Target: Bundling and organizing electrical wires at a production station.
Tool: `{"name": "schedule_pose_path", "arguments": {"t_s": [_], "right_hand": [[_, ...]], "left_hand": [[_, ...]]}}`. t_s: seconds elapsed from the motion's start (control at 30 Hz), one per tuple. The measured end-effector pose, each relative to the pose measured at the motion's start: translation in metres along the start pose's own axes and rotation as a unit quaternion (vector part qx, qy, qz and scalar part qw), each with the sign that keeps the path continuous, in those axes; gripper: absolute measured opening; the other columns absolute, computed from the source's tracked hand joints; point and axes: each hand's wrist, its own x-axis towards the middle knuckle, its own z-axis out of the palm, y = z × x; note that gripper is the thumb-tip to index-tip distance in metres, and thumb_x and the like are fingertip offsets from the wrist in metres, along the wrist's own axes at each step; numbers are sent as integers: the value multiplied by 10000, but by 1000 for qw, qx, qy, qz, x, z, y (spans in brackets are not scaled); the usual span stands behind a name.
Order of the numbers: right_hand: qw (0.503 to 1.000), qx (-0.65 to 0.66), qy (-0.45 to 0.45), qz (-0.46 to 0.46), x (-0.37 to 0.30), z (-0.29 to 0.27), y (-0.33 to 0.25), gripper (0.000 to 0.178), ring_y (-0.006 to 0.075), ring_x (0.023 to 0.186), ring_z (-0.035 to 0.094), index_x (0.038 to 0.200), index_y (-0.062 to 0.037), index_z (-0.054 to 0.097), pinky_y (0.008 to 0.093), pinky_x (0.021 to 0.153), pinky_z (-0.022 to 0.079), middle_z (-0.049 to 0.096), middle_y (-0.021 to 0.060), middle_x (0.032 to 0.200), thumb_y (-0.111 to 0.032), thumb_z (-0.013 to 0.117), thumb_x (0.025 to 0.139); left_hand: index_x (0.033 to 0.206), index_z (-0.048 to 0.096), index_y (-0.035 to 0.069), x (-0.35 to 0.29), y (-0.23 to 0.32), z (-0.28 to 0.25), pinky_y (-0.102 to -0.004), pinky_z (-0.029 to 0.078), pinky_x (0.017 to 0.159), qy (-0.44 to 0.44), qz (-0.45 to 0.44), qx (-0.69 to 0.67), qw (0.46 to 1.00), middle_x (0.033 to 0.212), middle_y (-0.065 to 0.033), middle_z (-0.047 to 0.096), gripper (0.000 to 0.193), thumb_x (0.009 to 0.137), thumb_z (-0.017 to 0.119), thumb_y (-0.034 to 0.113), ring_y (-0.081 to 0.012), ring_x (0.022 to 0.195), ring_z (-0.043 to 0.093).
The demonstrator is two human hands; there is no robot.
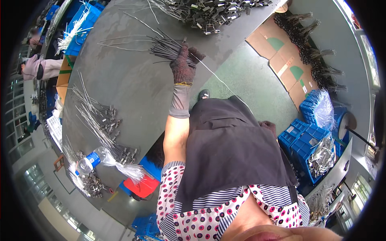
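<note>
My left hand (183, 68), in a dark reddish-brown knit glove, is closed around a bundle of thin dark wires (167, 49) over the grey table. Several long silvery wires (124, 43) stick out of the bundle to the left. One pale wire (223, 81) runs from beside this hand down right toward my apron's edge. My right hand (268, 126), in a similar glove, shows only in part at the right side of the dark apron (233, 148); its fingers are hidden. Whether it holds the pale wire's end cannot be seen.
A heap of small dark metal-ended wires (217, 14) lies at the table's far edge. Wire bundles (100, 124) and a water bottle (91, 160) lie at left. Blue crates (295, 134) and flattened cardboard (277, 52) with more bundles line the right. Another person (42, 67) is far left.
</note>
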Motion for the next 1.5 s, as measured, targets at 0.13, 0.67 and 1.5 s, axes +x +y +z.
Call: {"name": "schedule_pose_path", "arguments": {"t_s": [0.13, 0.67, 1.5], "right_hand": [[998, 27, -36, 32, 20, 30, -118, 352, 109, 527, 515, 767, 5, 693, 282, 479, 405, 596, 32, 608, -341, 748, 807], [953, 165, -248, -46, 38, 181, -321, 309, 98, 644, 557, 1074, -6, 692, 254, 550, 449, 644, 26, 777, -269, 627, 925], [886, -335, 163, -275, 143, 165, -518, 468, 408, 905, 692, 1114, -11, 544, 513, 781, 535, 699, 249, 935, -392, 651, 865]], "left_hand": [[1115, 625, 72, -3, -15, -14, -474, 596, 765, -80, -77, 129, 985, 974, -106, 684, 219, 964, 625, 231, -274, 823, 684], [868, 632, 46, 5, 26, -8, -278, 475, 493, 99, 11, 94, 991, 735, -41, 625, 197, 930, 682, 226, -148, 593, 590], [828, 717, 24, 63, 62, -43, -292, 471, 568, 151, 146, 521, 827, 719, -41, 686, 333, 845, 767, 353, -134, 619, 622]]}}
